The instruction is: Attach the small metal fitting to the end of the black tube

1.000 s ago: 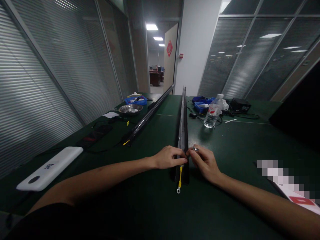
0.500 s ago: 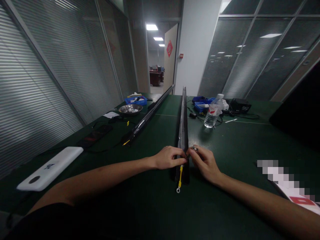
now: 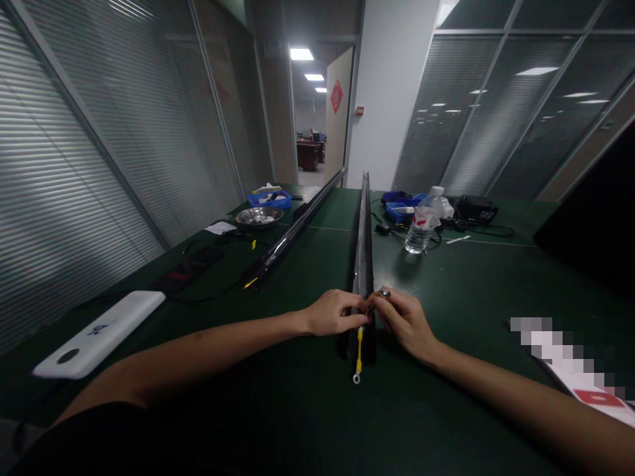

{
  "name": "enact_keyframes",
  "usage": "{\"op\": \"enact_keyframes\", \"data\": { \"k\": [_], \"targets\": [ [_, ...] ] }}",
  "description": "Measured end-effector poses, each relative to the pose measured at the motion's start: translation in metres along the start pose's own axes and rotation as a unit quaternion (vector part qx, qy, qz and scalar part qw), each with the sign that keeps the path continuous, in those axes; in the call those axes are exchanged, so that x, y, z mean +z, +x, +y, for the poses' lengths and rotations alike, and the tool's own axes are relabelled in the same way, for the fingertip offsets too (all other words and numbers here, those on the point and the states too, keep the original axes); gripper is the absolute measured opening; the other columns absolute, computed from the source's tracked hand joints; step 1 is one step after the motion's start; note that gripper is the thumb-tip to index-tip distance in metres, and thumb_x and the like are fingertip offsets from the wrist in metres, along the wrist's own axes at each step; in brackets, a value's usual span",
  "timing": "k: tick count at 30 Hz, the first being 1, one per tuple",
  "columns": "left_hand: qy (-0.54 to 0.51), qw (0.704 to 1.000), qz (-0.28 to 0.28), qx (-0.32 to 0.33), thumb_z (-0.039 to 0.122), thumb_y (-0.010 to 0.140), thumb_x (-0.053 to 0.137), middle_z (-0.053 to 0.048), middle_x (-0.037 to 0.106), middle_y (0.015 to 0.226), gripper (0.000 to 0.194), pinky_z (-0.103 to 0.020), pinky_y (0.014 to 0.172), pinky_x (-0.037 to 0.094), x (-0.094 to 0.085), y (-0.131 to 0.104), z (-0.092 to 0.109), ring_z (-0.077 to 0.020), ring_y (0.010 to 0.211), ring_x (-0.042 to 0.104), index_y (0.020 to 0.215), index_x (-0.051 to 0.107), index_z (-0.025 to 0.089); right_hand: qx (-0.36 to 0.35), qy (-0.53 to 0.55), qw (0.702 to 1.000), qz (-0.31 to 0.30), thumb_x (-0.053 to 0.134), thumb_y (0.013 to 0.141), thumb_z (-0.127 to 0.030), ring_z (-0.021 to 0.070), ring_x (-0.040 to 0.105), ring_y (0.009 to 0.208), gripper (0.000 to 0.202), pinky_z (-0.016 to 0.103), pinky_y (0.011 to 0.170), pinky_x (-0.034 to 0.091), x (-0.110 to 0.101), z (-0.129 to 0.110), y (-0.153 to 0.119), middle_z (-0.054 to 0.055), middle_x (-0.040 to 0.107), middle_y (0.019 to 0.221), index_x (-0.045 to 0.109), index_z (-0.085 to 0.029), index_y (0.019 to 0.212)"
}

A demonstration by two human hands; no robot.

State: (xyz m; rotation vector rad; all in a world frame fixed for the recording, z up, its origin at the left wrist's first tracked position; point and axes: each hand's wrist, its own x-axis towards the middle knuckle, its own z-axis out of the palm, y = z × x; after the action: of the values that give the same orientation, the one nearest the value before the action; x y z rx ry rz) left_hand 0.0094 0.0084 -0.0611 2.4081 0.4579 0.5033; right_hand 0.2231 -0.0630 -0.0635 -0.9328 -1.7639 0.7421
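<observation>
We have both hands at the near end of a black rail, which lies lengthwise on the green bench (image 3: 476,297) and points away from us. Our left hand (image 3: 340,312) reaches across the rail (image 3: 364,248) from its left side, fingers bent and thumb below them; we cannot tell whether they grip anything. Our right hand (image 3: 403,320), at the rail's right edge, pinches a small metal piece (image 3: 383,293) between thumb and fingers. The fingertips of the two hands nearly meet, and what lies between them is too small to make out.

Just below the left hand, a yellow lead (image 3: 359,352) runs towards us, ending in a metal ring (image 3: 356,379) beyond the rail's end.

To our left lies a second rail (image 3: 297,229), and further left a white case (image 3: 102,336). A steel bowl (image 3: 255,225) sits beyond that, near a blue tray (image 3: 286,202). To our right, a bottle (image 3: 419,231) stands upright.
</observation>
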Motion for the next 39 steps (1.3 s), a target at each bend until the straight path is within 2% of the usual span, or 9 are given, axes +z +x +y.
{"op": "enact_keyframes", "data": {
  "k": [8, 14, 23, 32, 39],
  "targets": [
    [-0.002, 1.000, -0.002, 0.017, 0.027, 0.101, 0.059, -0.003, 0.066, 0.093, 0.018, -0.022, 0.074, 0.042, -0.0002, 0.0005, -0.0005, -0.0147, 0.079, 0.059, 0.098, 0.072, 0.014, 0.025, 0.025, 0.999, -0.006, 0.059, 0.105, -0.044, 0.0122, 0.047, 0.050, 0.031, 0.024, 0.048, 0.038, 0.0000, 0.0036, -0.0010, -0.004, 0.053, 0.062, 0.067, -0.019, 0.088],
    [-0.002, 1.000, -0.005, -0.004, 0.031, 0.102, 0.059, -0.002, 0.066, 0.092, 0.021, -0.019, 0.068, 0.040, -0.0009, 0.0004, 0.0033, -0.0129, 0.076, 0.057, 0.100, 0.073, 0.014, 0.009, -0.002, 1.000, 0.023, 0.055, 0.107, -0.041, 0.0120, 0.047, 0.051, 0.034, 0.024, 0.050, 0.037, 0.0011, 0.0032, -0.0013, -0.004, 0.051, 0.062, 0.063, -0.019, 0.083],
    [0.007, 1.000, -0.006, 0.003, 0.029, 0.101, 0.060, -0.002, 0.065, 0.092, 0.020, -0.020, 0.068, 0.040, -0.0001, 0.0005, 0.0002, -0.0132, 0.076, 0.057, 0.100, 0.073, 0.015, 0.010, 0.008, 1.000, 0.004, 0.056, 0.107, -0.039, 0.0120, 0.048, 0.054, 0.033, 0.024, 0.052, 0.038, 0.0012, 0.0054, -0.0013, -0.003, 0.052, 0.065, 0.062, -0.019, 0.080],
    [-0.008, 1.000, -0.014, 0.011, 0.029, 0.103, 0.058, -0.003, 0.069, 0.098, 0.021, -0.022, 0.080, 0.044, -0.0010, 0.0004, -0.0010, -0.0159, 0.084, 0.061, 0.103, 0.074, 0.016, 0.037, 0.029, 0.999, 0.002, 0.061, 0.104, -0.042, 0.0114, 0.047, 0.050, 0.029, 0.023, 0.048, 0.037, 0.0006, 0.0083, -0.0021, -0.004, 0.054, 0.063, 0.068, -0.018, 0.090],
    [0.004, 1.000, -0.006, 0.001, 0.029, 0.101, 0.061, -0.002, 0.066, 0.095, 0.019, -0.020, 0.070, 0.041, -0.0010, 0.0005, 0.0022, -0.0137, 0.078, 0.059, 0.101, 0.073, 0.015, -0.010, -0.009, 1.000, 0.019, 0.056, 0.107, -0.038, 0.0122, 0.048, 0.054, 0.036, 0.024, 0.052, 0.038, 0.0010, 0.0020, -0.0004, -0.003, 0.051, 0.063, 0.060, -0.019, 0.076]
  ]
}}
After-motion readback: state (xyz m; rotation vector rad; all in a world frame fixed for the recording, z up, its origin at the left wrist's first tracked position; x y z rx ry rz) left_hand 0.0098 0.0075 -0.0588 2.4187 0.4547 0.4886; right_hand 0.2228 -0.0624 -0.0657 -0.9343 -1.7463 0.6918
